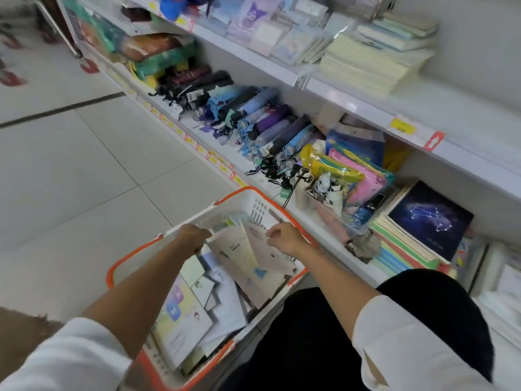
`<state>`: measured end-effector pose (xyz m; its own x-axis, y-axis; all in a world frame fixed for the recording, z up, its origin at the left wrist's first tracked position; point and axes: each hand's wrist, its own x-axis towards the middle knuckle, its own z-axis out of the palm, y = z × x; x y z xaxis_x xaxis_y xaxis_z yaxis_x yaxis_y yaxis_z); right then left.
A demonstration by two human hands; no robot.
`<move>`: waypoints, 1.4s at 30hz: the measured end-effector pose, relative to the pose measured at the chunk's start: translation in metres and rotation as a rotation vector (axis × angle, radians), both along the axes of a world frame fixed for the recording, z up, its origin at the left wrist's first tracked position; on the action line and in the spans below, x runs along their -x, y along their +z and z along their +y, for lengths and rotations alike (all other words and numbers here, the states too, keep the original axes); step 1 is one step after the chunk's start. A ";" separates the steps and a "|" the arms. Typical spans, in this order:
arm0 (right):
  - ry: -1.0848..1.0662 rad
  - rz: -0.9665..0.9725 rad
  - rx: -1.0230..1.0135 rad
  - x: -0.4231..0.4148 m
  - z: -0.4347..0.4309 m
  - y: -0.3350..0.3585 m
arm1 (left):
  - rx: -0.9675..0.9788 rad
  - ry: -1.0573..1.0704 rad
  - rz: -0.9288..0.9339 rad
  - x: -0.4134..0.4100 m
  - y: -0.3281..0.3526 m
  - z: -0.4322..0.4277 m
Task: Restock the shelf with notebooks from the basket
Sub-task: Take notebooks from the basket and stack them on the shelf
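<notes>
hands: left hand (193, 237) curled round basket (111, 273) handle | right hand (284, 239) pinching pink notebook (272, 258) top edge | both forearms outstretched

Folded umbrellas (262, 119), plastic pouches (352, 170), tiled floor (84, 165)

Your left hand (194, 235) hides its own fingertips, so whether it grips the cream notebook (234, 249) or the basket (239, 203) handle is unclear. Your right hand (284, 238) covers the top edge of the pink notebook (270, 258). The yellow price tag (401, 126) is too blurred to read; white stacks (504, 280) run off the right edge.
</notes>
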<state>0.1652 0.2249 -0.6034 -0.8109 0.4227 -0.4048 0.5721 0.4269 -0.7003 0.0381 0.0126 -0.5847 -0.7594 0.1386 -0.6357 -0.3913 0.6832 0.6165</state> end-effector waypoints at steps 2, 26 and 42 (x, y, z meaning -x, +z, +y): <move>-0.028 -0.081 0.004 -0.001 -0.007 -0.014 | -0.090 0.069 -0.098 -0.008 -0.017 -0.005; 0.144 -0.181 0.210 -0.021 -0.036 -0.021 | -0.204 0.058 -0.061 -0.027 -0.039 0.033; -0.094 -0.042 0.291 -0.001 -0.013 0.051 | -0.431 -0.140 0.203 0.016 0.062 0.009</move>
